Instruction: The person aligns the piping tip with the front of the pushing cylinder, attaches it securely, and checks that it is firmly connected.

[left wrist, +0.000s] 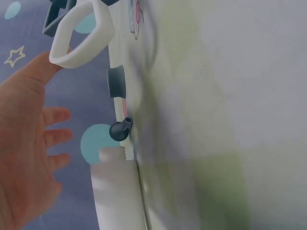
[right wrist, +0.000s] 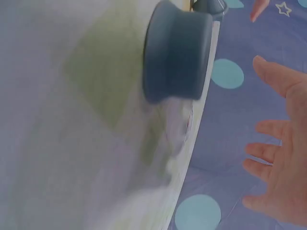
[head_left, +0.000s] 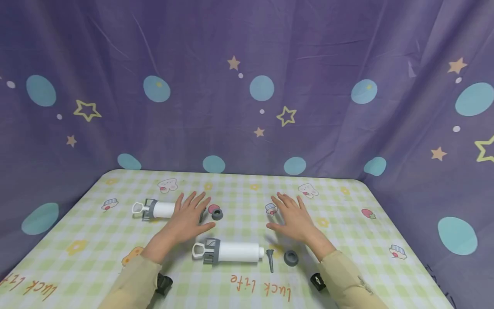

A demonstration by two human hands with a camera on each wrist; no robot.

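My left hand has its fingers spread above the table and covers the right end of a white tube with a grey end frame and white loop handle. My right hand is likewise spread and holds nothing. Between the forearms lies a second, similar white tube, its loop handle large in the left wrist view. A slim grey nozzle and a grey spool-shaped ring lie right of it; the ring looms close in the right wrist view. Another grey ring sits by the left fingers.
The table wears a green checked cloth with printed figures and lettering. Behind it hangs a purple curtain with stars and blue ovals. Dark wrist devices show beneath both sleeves.
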